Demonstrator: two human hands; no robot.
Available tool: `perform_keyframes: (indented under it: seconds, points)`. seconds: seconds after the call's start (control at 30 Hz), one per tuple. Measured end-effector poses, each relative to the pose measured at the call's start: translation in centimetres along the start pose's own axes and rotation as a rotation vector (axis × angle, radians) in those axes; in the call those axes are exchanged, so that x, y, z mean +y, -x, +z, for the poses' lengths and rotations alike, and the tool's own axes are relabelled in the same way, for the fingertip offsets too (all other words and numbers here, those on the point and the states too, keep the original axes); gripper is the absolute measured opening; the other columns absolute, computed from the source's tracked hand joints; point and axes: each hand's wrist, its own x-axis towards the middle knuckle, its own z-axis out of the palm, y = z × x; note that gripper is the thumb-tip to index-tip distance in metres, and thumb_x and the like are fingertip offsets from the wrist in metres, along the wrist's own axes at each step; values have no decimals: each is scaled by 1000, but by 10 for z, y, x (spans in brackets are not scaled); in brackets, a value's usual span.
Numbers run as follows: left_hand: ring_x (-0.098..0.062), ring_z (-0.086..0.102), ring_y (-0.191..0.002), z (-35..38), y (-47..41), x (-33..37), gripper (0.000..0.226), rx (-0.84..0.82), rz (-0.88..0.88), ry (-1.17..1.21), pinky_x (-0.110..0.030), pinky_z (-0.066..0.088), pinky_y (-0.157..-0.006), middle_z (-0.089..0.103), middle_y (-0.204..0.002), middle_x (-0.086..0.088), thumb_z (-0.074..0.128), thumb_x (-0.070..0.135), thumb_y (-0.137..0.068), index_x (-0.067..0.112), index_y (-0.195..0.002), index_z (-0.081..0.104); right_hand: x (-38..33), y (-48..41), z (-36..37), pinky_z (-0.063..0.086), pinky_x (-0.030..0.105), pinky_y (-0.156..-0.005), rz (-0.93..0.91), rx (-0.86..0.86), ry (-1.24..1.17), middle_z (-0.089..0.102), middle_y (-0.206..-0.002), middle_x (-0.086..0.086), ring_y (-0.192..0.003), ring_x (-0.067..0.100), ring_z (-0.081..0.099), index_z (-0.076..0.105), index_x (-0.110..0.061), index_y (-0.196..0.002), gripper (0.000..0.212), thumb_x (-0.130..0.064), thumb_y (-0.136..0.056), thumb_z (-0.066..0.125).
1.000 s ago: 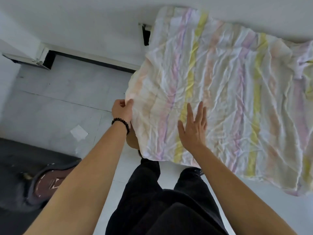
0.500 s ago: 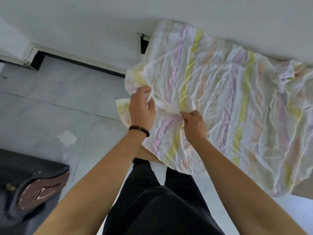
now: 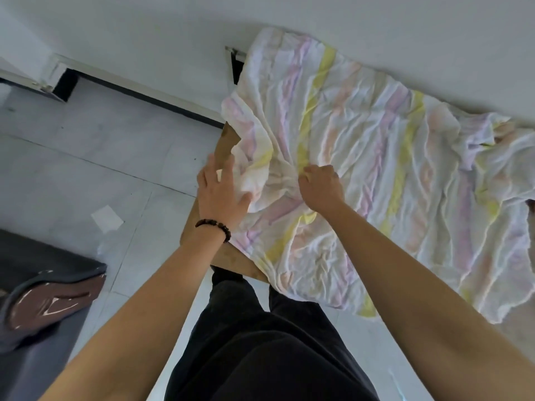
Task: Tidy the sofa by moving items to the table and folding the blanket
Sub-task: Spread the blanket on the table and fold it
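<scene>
The left hand (image 3: 221, 195) hovers at the near corner of the desk (image 3: 231, 263), fingers spread and released, thumb against a bunched fold. The right hand (image 3: 320, 186) clenches a pinch of the striped blanket (image 3: 376, 169), which sprawls across the desk to the wall (image 3: 405, 30). A one-handed pull could drag the overhanging cloth onto the floor (image 3: 86, 157).

One blanket (image 3: 376, 169); two hands (image 3: 221, 192) (image 3: 320, 183); one table (image 3: 235, 262); one bracelet (image 3: 214, 227)

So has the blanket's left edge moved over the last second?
Yes. The blanket has been gathered rightward at its left edge, baring much more of the table corner; the right hand pinches the bunch.
</scene>
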Motion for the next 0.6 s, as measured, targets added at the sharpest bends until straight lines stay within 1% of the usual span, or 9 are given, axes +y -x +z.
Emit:
perform_keyframes:
  seconds: [0.03,0.07,0.13,0.2,0.23,0.3,0.4,0.5,0.6]
  points:
    - [-35,19,-143,2,-2,-7,87,-85,-103,15,-50,29,-113,20,-159,-13,66,47,-85,17,-153,20,-11,-6,1,41,40,-99,-48,29,-17,45,-138,15,-125,33,45,53,-18,-137,41,-34,-101,41]
    - [-36,23,-142,3,-3,-13,87,-142,-178,60,-54,30,-112,29,-155,-13,58,56,-87,15,-152,18,-22,-10,3,42,39,-97,-102,58,-42,45,-139,12,-125,31,46,54,-19,-137,40,-33,-102,42]
    - [-35,46,-126,5,0,-24,66,-116,-230,159,-53,36,-104,57,-129,-11,36,62,-95,14,-141,36,-45,-18,5,46,35,-92,-231,155,-72,49,-136,7,-120,27,50,61,-18,-129,33,-29,-102,45]
    - [-29,60,-101,5,9,-31,49,-75,-207,112,-43,36,-93,66,-98,-3,26,52,-101,15,-115,55,-71,-28,7,47,33,-81,-349,262,-46,55,-128,3,-112,24,54,69,-15,-118,28,-26,-103,47]
    - [-26,62,-94,5,14,-35,44,-81,-181,55,-40,34,-89,67,-93,0,28,48,-102,17,-107,59,-84,-33,9,45,30,-77,-380,269,-28,57,-126,1,-110,23,54,70,-15,-115,29,-27,-103,47]
    - [-21,63,-89,6,25,-52,31,-128,-117,-49,-39,32,-87,69,-93,6,40,44,-98,22,-106,61,-103,-42,17,46,30,-76,-428,190,36,59,-123,2,-107,22,57,68,-14,-119,29,-30,-102,50]
    - [-22,65,-84,7,41,-82,23,-204,-36,-69,-35,42,-81,69,-89,3,51,39,-96,21,-103,62,-115,-50,37,48,33,-78,-445,32,343,57,-115,5,-101,26,63,54,-18,-131,37,-28,-96,60]
    - [-24,55,-79,-3,47,-103,22,27,3,20,-32,42,-63,57,-88,-4,51,31,-97,10,-94,57,-127,-50,39,42,27,-66,-355,14,326,62,-102,-1,-93,23,62,63,-23,-119,24,-20,-99,51]
    - [-29,53,-67,-30,44,-129,22,245,-274,382,-37,42,-56,50,-75,-3,43,29,-102,8,-95,43,-166,-43,33,41,28,-70,-407,88,80,60,-100,5,-90,22,58,62,-12,-111,23,-26,-103,45]
